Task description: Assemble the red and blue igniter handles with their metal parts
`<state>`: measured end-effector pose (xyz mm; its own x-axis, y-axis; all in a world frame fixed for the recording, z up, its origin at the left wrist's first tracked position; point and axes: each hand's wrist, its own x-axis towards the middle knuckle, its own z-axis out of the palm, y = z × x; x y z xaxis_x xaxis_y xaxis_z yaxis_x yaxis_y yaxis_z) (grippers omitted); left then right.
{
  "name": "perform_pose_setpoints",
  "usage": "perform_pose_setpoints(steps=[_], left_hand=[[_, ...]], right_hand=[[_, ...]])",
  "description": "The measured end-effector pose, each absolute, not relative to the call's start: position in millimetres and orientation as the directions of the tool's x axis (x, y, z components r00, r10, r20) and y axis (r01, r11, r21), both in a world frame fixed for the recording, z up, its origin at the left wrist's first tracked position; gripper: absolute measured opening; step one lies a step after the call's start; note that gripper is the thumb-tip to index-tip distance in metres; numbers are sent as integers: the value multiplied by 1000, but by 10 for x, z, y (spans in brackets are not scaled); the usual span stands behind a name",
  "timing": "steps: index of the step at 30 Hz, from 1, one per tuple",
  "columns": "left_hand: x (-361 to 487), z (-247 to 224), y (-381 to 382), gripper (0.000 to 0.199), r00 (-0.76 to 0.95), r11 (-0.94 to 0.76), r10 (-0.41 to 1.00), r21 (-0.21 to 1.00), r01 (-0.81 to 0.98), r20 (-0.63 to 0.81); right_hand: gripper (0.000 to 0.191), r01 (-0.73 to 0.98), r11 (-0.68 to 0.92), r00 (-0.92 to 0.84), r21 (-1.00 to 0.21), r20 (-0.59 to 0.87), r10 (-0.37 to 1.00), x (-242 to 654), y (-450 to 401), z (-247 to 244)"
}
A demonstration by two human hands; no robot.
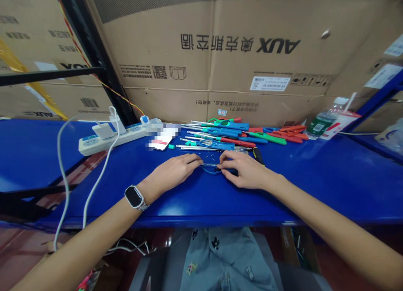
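Note:
My left hand (181, 170), with a watch (134, 197) on its wrist, has its fingertips pinched at the left end of a blue long-reach lighter (210, 170) low over the blue table. From the other side, my right hand (241, 168) grips the same lighter with thumb and fingers. A thin metal part shows between the two hands; much of the lighter is hidden by my fingers. Just beyond lie several tiny metal bits (211, 156) and a pile of lighters with long metal tubes, among them a blue lighter (217, 144) and a red lighter (241, 142).
A white power strip (103, 145) with plugs and cables runs along the left. A yellow-black handle (258, 155) lies beyond my right hand. Orange handle parts (291, 133), a bottle (323, 123) and a cup (341, 122) stand back right, before a large carton (220, 68).

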<state>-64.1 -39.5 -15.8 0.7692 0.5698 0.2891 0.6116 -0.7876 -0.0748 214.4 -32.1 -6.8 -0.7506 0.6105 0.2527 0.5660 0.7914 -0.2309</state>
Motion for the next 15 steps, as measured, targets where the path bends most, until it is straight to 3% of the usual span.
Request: perform_pose_setpoints(steps=[7,15], left_hand=[[-720,-145,-290,34,748,-811,582,170,559,317],[-707,-194,-282,25,723,-791,611,278,545,322]], right_hand=[[23,550,815,-762,-183,290,579,2143,-326,-86],[26,549,825,-764,-136,319,560,2154,-319,-120]])
